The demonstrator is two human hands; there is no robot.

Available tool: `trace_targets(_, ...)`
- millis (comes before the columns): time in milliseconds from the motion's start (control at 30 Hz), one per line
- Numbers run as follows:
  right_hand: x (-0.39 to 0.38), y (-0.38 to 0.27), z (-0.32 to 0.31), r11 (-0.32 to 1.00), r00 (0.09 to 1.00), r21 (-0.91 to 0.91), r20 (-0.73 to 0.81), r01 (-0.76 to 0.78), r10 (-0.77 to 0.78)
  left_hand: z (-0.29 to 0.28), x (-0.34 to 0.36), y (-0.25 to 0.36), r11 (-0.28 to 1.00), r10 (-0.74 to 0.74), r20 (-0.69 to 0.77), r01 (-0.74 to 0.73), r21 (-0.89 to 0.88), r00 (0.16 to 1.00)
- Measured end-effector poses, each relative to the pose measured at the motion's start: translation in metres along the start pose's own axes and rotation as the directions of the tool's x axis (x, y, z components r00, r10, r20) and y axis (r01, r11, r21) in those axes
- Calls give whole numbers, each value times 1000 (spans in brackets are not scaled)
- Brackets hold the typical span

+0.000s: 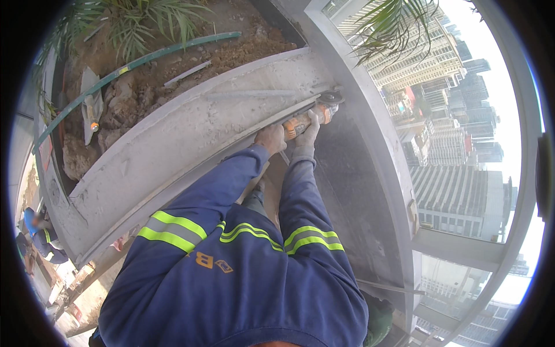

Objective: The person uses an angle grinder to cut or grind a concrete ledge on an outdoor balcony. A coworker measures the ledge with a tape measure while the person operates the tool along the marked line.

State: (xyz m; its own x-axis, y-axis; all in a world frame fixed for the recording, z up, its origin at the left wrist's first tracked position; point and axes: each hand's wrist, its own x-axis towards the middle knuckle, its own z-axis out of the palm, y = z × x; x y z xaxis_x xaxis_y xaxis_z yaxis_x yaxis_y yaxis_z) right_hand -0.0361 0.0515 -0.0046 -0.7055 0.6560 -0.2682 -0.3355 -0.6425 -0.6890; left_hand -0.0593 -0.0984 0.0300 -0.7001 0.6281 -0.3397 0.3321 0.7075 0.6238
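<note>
Wrapped round the orange grinder [296,125], our left hand [270,139] grasps the rear while our right hand [309,134] has the body farther forward. Just beyond our grip sits the dark disc [331,98], near the pale ledge's [191,127] far end; touching or apart, we can't tell. Left of our grip, a green hose [153,56] crosses soil [248,55]; off right, we see high-rises [451,188].
</note>
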Motion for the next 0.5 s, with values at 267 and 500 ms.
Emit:
trace_targets(267, -32, -5, 27, 997, 998, 36, -8, -65, 65, -1, -7, -8, 1000, 4, 13, -4, 26, 1000)
trace_targets(500, -21, 1, 12, 998, 999, 45, 4, -35, 35, 3, -7, -8, 1000, -12, -5, 12, 1, 1000)
